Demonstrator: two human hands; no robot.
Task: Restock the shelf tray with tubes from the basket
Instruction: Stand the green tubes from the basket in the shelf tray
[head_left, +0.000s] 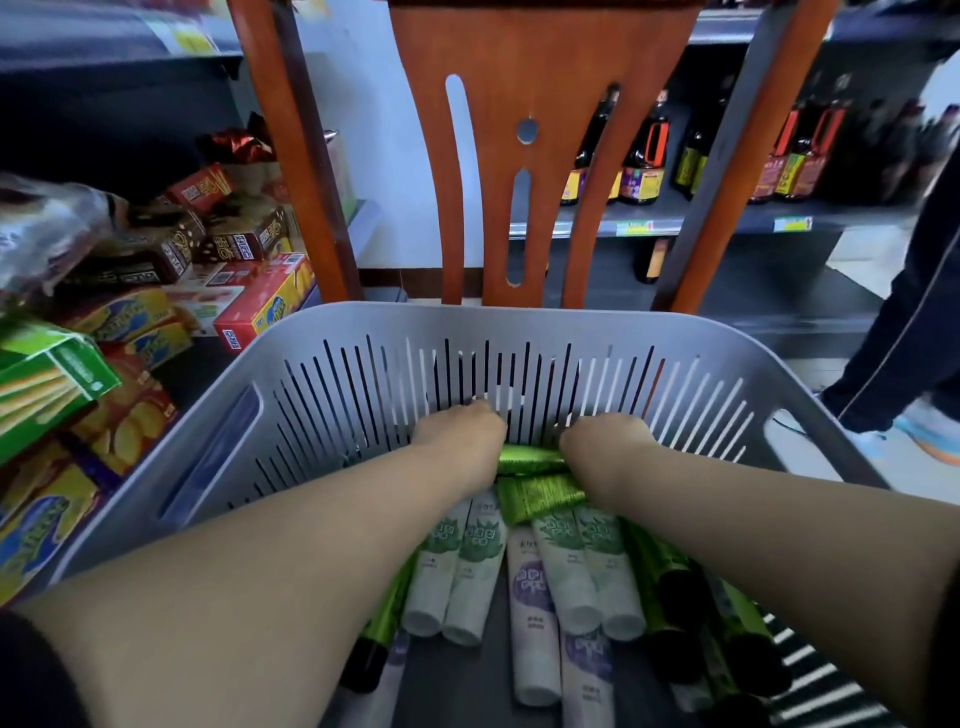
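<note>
Down in the basket (519, 322), both hands reach to the far end of the heap of tubes. The left hand (462, 434) curls its fingers over the crimped end of a glossy metallic-green tube (530, 460), though the fingertips are hidden, so I cannot tell how firm that grip is. The right hand (605, 441) is bent the same way over the ribbed, flattened tail of a second green tube (540, 496) lying just below the first; its fingers are also out of sight, and whether they are clamped on the tube cannot be told.

Nearer the camera lie smooth, matte white tubes (571, 566) with leafy green print and round white caps, side by side and touching. Between them lie white tubes with purple print (532, 597). More shiny green tubes with black caps (670, 587) lie along the right side, and another along the left under the forearm.

The basket is grey moulded plastic with rounded corners, a thick rolled rim and narrow vertical slots fanned across its far wall. Behind it rises an orange-brown wooden chair back (524, 78) with long cut-out slits. To the left, cardboard snack boxes (260, 301) are piled on a shelf; to the right, dark glass bottles (644, 156) stand in a row.
</note>
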